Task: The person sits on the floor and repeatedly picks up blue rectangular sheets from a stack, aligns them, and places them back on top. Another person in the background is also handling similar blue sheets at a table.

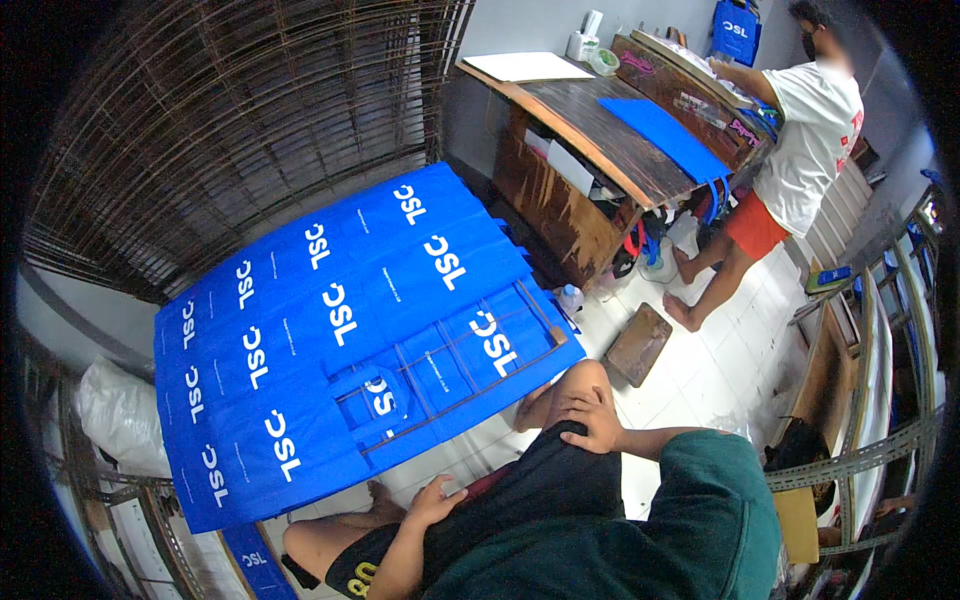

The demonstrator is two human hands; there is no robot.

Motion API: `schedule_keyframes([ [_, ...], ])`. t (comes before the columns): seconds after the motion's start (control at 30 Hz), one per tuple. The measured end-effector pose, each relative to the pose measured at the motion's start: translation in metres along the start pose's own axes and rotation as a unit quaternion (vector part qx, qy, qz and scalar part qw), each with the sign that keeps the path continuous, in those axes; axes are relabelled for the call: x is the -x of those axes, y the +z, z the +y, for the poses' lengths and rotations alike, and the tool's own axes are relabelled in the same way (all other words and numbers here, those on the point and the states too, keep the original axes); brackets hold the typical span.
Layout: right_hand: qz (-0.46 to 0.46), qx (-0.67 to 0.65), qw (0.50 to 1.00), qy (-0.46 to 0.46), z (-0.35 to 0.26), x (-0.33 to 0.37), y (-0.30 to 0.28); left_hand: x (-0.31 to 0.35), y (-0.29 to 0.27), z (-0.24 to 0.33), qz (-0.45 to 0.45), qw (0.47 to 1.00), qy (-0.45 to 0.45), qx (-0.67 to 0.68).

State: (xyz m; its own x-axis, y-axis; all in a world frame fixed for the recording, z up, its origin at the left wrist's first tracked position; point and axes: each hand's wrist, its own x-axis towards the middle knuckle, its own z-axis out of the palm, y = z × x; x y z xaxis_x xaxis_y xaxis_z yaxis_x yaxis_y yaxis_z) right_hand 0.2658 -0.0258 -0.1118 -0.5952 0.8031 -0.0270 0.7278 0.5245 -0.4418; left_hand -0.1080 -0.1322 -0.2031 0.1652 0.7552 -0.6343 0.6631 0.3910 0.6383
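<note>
My right hand (597, 420) rests on my right knee, its fingers spread over the black cloth of my shorts. Lower down, my left hand (432, 500) lies near my left thigh with fingers loosely apart; nothing is in it. Just beyond both hands spreads a wide layer of blue fabric sheets (290, 270) printed with repeated white marks. A thin rusty metal frame (430, 415) with crossbars lies on their near right corner. Neither hand touches the sheets or the frame.
Wire racks (260, 120) stand behind the sheets. At the back right, a person (815, 120) in a white shirt works at a wooden bench (600, 140) bearing a blue piece (665, 135). A brown block (640, 345) and a bottle (570, 298) stand on the tiled floor. Metal shelving (860, 465) lines the right.
</note>
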Motion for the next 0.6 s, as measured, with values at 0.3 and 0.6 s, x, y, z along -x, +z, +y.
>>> schedule_keyframes([
  [0.3,0.025,-0.013,0.999,-0.026,0.007,-0.007,0.009,0.02,-0.011,0.029,0.028,0.999,-0.01,0.01],
  [0.6,0.059,-0.008,0.998,-0.006,0.01,0.006,0.011,0.01,-0.003,0.017,0.034,0.999,0.035,0.016],
])
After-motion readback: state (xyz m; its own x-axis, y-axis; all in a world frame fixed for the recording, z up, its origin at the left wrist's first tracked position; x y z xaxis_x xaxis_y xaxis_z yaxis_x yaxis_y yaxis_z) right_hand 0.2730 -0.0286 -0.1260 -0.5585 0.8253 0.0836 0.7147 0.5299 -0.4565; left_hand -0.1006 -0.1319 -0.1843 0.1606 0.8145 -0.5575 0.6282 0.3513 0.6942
